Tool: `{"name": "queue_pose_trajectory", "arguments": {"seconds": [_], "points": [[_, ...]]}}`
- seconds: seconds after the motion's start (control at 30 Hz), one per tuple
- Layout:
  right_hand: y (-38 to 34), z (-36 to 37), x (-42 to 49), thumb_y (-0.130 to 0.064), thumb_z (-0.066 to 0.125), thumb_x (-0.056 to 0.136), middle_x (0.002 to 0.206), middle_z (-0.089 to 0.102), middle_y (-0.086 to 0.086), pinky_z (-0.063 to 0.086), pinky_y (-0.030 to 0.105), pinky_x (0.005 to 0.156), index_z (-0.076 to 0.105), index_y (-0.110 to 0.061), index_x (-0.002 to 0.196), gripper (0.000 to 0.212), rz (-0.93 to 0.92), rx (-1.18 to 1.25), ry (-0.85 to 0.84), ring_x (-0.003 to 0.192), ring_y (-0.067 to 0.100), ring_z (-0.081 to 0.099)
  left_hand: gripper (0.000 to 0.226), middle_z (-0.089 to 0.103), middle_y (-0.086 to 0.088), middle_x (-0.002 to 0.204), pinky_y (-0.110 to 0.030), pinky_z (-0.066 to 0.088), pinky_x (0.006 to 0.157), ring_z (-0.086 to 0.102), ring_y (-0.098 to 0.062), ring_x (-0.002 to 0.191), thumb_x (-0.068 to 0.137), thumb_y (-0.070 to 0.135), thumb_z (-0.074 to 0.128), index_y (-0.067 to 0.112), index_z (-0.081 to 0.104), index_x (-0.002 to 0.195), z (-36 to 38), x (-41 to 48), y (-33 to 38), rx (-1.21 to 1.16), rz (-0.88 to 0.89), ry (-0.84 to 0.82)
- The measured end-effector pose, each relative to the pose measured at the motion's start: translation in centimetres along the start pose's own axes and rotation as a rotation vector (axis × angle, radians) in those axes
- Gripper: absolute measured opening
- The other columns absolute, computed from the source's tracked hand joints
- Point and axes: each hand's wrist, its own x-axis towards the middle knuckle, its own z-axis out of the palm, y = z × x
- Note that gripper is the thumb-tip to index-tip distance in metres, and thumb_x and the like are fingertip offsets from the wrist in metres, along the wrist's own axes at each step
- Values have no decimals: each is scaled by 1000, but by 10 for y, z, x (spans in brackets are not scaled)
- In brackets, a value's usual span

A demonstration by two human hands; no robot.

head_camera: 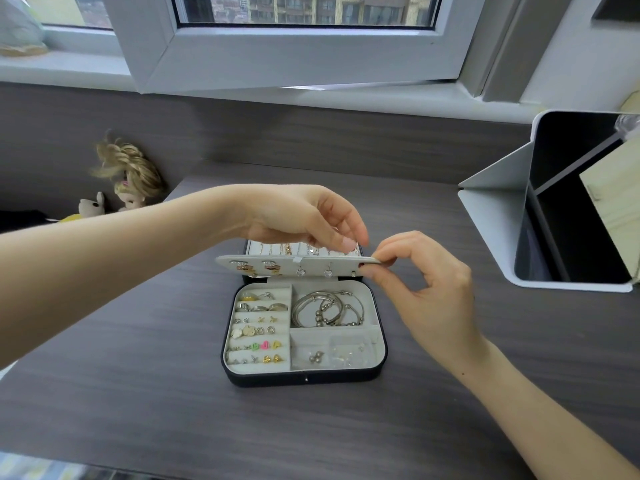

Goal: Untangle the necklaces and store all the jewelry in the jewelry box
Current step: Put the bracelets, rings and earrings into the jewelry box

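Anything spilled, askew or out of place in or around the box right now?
Nothing spilled or damaged. Only the earring panel is held level over the jewelry box, pinched at its corner by the right hand.

Our left forearm [121,271] reaches in from the left, bare, and the wrist bends so that our left hand [301,216] hangs palm down. Its fingers curve downward with the tips close together; we cannot tell whether they pinch anything. Our right forearm [540,403] rises from the lower right. Our right hand [426,282] sits just beside and below the left fingertips, thumb and forefinger pinching the end of a thin flap [294,263], the other fingers loosely curled beneath
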Motion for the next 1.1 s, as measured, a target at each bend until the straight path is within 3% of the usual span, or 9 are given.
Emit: {"name": "queue_pose_trajectory", "arguments": {"seconds": [0.2,0.27,0.37,0.5,0.6,0.7,0.9,0.97,1.1], "points": [[0,-1,-1,-10,72,78,80,64,3,45,13,77,65,-1,79,11,0,0,-8,77,8,58,52,63,-9,84,-41,44,87,53,-21,81,76,44,62,-6,65,92,8,1,7,189,-50,-4],[0,-1,-1,-10,72,79,80,63,3,45,13,77,65,-1,79,12,0,-5,-7,77,8,58,44,67,-8,86,-37,48,88,58,-19,81,78,40,63,-2,68,90,6,0,7,198,-54,-28],[0,-1,-1,-10,72,78,79,63,2,45,12,77,65,-1,78,12,-7,-4,-2,76,8,58,13,67,1,78,-18,49,71,61,-9,73,87,19,61,8,68,87,5,-1,9,188,-43,-58],[1,0,-1,-6,75,77,79,63,3,45,14,77,65,-1,78,12,-9,-2,1,76,9,58,10,65,-4,84,-18,48,71,61,-11,75,90,2,58,6,65,95,3,-3,11,128,1,-92],[2,0,-1,-9,73,78,80,63,2,46,15,77,65,-1,79,12,-4,12,1,77,10,58,12,59,-4,90,-28,44,81,54,-15,83,87,15,63,8,62,97,4,-2,12,81,-6,-67],[1,1,-1,-11,71,79,79,64,3,47,17,76,65,0,79,12,-4,12,6,76,11,59,22,60,2,79,-25,44,74,53,-9,72,86,33,59,12,63,86,8,-1,10,197,-36,-40],[0,0,-1,-5,75,76,79,63,2,46,16,76,65,-1,78,12,1,-8,1,77,9,58,10,61,-10,90,-25,50,77,58,-18,80,89,5,59,7,64,98,4,-4,14,137,8,-78],[0,0,-1,-6,75,77,80,63,2,46,15,77,64,-1,79,12,0,1,-1,77,9,58,10,57,-9,93,-31,45,83,53,-20,85,90,13,60,8,62,98,5,-4,15,131,-5,-62],[0,0,-1,-10,71,79,80,64,4,47,17,76,64,0,79,12,1,11,-8,77,10,59,34,63,-4,84,-32,45,78,54,-17,77,90,34,55,1,63,94,9,-4,14,272,-67,-55]]}}
